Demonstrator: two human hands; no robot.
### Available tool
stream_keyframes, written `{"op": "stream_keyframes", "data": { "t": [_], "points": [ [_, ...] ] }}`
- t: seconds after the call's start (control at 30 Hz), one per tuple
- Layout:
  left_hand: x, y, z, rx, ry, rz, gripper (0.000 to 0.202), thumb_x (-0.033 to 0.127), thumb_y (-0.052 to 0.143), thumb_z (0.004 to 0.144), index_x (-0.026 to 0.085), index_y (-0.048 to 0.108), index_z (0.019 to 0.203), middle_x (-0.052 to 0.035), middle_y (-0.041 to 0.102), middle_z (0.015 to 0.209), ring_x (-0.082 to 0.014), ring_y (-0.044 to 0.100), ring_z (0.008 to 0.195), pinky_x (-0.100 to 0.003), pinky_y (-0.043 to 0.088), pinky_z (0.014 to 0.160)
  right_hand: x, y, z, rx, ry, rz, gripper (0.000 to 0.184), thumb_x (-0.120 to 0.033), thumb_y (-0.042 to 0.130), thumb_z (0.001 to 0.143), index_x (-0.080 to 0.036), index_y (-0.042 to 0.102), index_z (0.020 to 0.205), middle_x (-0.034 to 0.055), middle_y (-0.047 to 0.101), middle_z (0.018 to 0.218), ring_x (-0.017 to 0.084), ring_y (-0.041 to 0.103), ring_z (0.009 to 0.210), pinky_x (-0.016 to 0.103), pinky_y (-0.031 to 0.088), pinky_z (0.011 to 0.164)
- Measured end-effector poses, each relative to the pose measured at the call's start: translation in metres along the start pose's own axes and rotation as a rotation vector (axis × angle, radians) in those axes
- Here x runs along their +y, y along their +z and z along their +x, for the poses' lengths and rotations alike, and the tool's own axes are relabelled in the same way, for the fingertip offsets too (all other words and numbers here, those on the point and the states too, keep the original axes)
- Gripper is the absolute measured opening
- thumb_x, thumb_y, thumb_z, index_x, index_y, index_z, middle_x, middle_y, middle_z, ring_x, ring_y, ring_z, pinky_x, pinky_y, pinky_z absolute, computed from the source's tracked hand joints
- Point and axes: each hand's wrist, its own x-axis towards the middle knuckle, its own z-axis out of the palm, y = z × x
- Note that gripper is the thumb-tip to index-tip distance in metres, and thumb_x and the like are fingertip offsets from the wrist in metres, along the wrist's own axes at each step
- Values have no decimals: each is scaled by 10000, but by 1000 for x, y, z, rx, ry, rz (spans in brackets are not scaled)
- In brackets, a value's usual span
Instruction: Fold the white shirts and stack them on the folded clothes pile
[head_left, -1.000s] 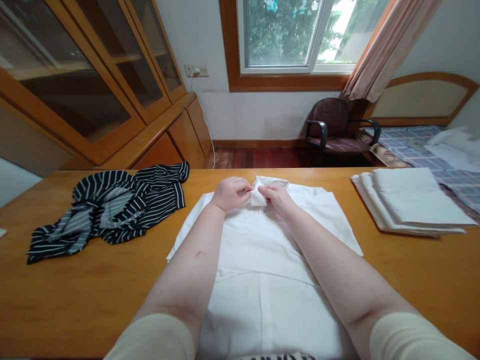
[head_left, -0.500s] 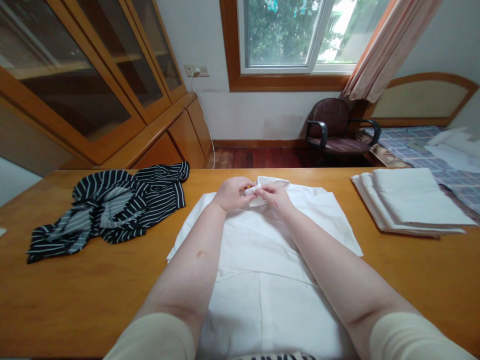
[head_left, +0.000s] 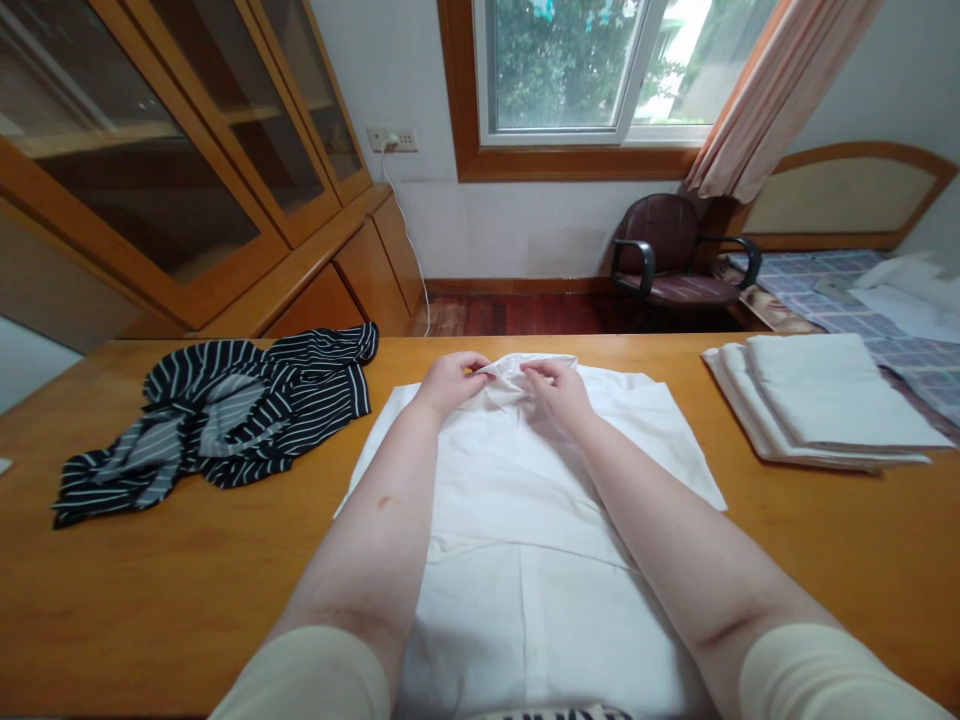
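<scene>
Crumpled black fabric garment with white stripes (head_left: 330, 400): left of the grip, well apart. Left hand (head_left: 448, 386): fingertips narrowed, pinching the white fabric collar (head_left: 513, 368). Spread white cloth shirt (head_left: 517, 490): beneath and nearer than the grip. Change: hands now farther apart, flap between them lowered; collar seemingly closer to settled, though rumpled. Right hand (head_left: 561, 392): pinching the collar's other side. Folded white cloth stack (head_left: 840, 395): right, well apart. Brown wooden table (head_left: 187, 600): far edge just beyond the grip; sideways room both sides, little forward.
</scene>
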Motion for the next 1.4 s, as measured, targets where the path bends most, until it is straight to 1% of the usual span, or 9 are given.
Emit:
{"op": "stream_keyframes", "data": {
  "t": [0.17, 0.3, 0.43, 0.6, 0.9, 1.1, 1.2, 1.27, 1.4],
  "points": [
    [-4, 4, 0, 22, -22, -59, 112, 241, 596, 723, 168, 644, 794, -18, 679, 805, -163, 621, 783, -290, 493, 771, 10, -21, 10, 138, -188, -484, 275, -271, 503, 841, -173, 663, 1043, 115, 649, 1137, 256, 537, 1111, 409, 349, 983],
    [-6, 7, 0, 12, -7, -179, 279, 205, 588, 720, 155, 615, 993, -55, 669, 938, -158, 620, 838, -292, 496, 797, 20, -26, 15, 123, -140, -597, 351, -284, 546, 815, -164, 631, 1134, 114, 659, 1117, 269, 560, 1048, 404, 371, 932],
    [-2, 1, -1, -66, 35, -207, 295, 222, 546, 770, 157, 625, 1047, -58, 670, 958, -172, 618, 883, -303, 493, 813, 23, -29, 18, 101, -87, -657, 256, -319, 603, 788, -200, 687, 999, 78, 700, 953, 251, 584, 910, 372, 387, 840],
    [15, 0, 2, 29, 134, -49, 324, 317, 606, 776, 169, 629, 1063, -67, 657, 1013, -189, 605, 935, -329, 470, 881, 23, -34, 20, 68, -75, -714, 180, -355, 598, 814, -215, 710, 790, 57, 709, 847, 220, 586, 825, 324, 376, 755],
    [9, 11, 5, 9, 13, 308, 241, 255, 549, 828, 221, 672, 1033, -54, 697, 1025, -221, 626, 943, -330, 475, 830, 26, -39, 21, -7, -106, -762, 259, -386, 530, 871, -214, 709, 797, 60, 704, 821, 204, 581, 805, 295, 349, 709],
    [8, 14, 6, -18, -14, 422, 195, 283, 511, 851, 227, 697, 858, -57, 712, 848, -223, 635, 787, -315, 468, 704, 23, -38, 19, -57, -130, -751, 264, -364, 490, 892, -207, 684, 807, 67, 693, 821, 195, 577, 794, 283, 338, 697],
    [7, 15, 5, -54, -5, 411, 218, 279, 490, 855, 213, 697, 834, -59, 703, 820, -211, 632, 783, -309, 472, 726, 22, -38, 19, -65, -131, -752, 255, -358, 489, 889, -208, 680, 810, 66, 689, 817, 195, 577, 797, 283, 340, 696],
    [4, 14, 4, -91, 27, 318, 216, 309, 533, 831, 205, 689, 938, -67, 698, 935, -218, 628, 880, -320, 474, 798, 23, -37, 19, -65, -120, -732, 258, -364, 488, 886, -212, 682, 808, 65, 686, 812, 194, 578, 794, 284, 350, 694],
    [-8, 14, 0, -127, 7, 95, 487, 314, 670, 727, 215, 587, 1197, -67, 628, 1180, -226, 589, 1041, -329, 454, 905, 30, -41, 19, -37, -32, -559, 283, -423, 520, 849, -204, 695, 819, 71, 691, 844, 198, 590, 805, 291, 390, 717]
  ]
}}
